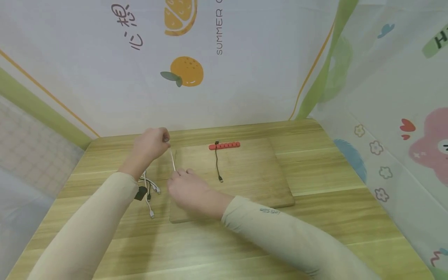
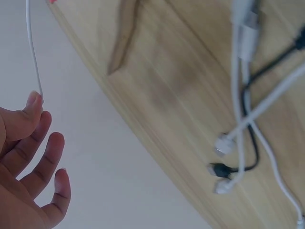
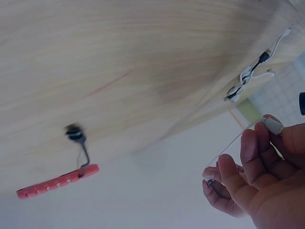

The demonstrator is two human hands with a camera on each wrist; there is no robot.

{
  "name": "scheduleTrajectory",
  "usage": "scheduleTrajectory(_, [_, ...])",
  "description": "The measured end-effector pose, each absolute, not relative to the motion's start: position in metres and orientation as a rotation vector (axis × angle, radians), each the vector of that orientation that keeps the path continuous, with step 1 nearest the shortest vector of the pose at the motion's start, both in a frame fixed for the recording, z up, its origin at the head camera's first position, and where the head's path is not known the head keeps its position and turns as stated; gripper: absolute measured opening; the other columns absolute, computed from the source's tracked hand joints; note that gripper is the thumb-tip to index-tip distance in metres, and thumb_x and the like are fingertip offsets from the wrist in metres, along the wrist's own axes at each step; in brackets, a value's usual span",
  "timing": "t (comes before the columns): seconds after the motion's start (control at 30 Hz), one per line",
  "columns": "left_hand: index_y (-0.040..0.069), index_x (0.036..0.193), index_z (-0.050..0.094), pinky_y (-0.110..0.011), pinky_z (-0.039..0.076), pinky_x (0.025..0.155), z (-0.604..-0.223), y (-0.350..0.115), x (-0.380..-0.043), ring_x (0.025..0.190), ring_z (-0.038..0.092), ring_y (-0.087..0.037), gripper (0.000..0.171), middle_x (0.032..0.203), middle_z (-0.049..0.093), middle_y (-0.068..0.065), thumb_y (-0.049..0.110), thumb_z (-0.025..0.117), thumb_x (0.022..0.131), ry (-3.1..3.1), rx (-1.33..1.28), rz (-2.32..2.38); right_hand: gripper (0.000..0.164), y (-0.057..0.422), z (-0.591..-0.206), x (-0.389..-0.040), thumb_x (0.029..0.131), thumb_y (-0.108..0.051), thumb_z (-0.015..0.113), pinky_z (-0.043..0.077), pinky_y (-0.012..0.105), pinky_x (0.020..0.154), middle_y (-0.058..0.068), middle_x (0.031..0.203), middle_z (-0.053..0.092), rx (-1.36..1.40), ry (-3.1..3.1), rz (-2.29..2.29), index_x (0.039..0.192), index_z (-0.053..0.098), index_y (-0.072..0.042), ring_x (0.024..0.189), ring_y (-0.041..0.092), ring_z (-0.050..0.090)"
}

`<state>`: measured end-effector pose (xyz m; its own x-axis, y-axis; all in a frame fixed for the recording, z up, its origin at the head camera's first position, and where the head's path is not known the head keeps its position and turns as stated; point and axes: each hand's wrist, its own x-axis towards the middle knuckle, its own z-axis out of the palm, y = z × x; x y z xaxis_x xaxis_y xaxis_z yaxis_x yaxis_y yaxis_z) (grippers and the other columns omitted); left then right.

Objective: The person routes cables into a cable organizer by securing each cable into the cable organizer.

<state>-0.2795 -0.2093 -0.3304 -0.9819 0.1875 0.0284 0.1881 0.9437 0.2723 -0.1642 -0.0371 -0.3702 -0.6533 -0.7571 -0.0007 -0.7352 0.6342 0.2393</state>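
Between my two raised hands a short white cable is stretched out. My left hand pinches its far end between thumb and index finger, with the other fingers loosely bent in the left wrist view. Nearer to me, over the left part of the wooden board, my right hand holds the other end; the right wrist view shows the white plug between thumb and fingers. A red cable holder lies at the board's back edge, with a black cable in its left end, trailing toward me.
Left of the board, beside my left forearm, lies a loose bunch of white and black cables on the wooden table. A printed white curtain hangs behind the table, and another patterned sheet along the right.
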Motion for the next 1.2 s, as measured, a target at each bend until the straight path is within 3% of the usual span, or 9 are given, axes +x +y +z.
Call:
scheduleTrajectory(0.37, [0.007,0.109,0.068,-0.043,0.052,0.070,-0.327,-0.175,-0.298,0.087,0.063,-0.029,0.015,0.107,0.074,-0.014,0.017,0.065,0.099,-3.058,-0.322,-0.387,0.035,-0.008,-0.362,-0.175,0.108,-0.028,0.057,0.056,0.038,0.107,0.006,0.137,0.069,1.198,-2.804,-0.278,0.136,0.068,-0.010,0.127,0.021,0.063])
scheduleTrajectory(0.67, [0.008,0.104,0.068,-0.046,0.053,0.075,-0.332,-0.143,-0.310,0.083,0.060,-0.027,0.013,0.097,0.072,-0.009,0.011,0.060,0.094,-3.017,-0.367,-0.342,0.032,0.014,-0.367,-0.180,0.101,-0.028,0.066,0.058,0.037,0.100,0.007,0.124,0.072,1.152,-2.809,-0.216,0.126,0.071,-0.007,0.117,0.022,0.067])
scheduleTrajectory(0.93, [0.008,0.109,0.071,-0.054,0.058,0.086,-0.340,-0.118,-0.316,0.089,0.067,-0.028,0.018,0.104,0.077,-0.009,0.010,0.061,0.094,-3.018,-0.384,-0.279,0.027,0.028,-0.371,-0.184,0.101,-0.020,0.065,0.060,0.035,0.097,0.008,0.117,0.072,1.126,-2.796,-0.179,0.121,0.072,-0.005,0.109,0.021,0.069])
scheduleTrajectory(1.1, [0.012,0.111,0.070,-0.060,0.053,0.099,-0.351,-0.098,-0.323,0.104,0.071,-0.029,0.013,0.110,0.078,-0.005,0.016,0.063,0.101,-3.042,-0.396,-0.226,0.024,0.037,-0.373,-0.186,0.100,-0.017,0.064,0.061,0.035,0.089,0.008,0.112,0.073,1.117,-2.791,-0.172,0.118,0.073,-0.005,0.103,0.021,0.069])
scheduleTrajectory(1.2, [0.014,0.113,0.070,-0.061,0.051,0.102,-0.357,-0.089,-0.326,0.105,0.071,-0.029,0.012,0.110,0.078,-0.003,0.019,0.064,0.104,-3.039,-0.402,-0.211,0.025,0.041,-0.376,-0.188,0.099,-0.016,0.064,0.061,0.035,0.090,0.009,0.112,0.073,1.108,-2.808,-0.166,0.119,0.073,-0.004,0.104,0.023,0.068])
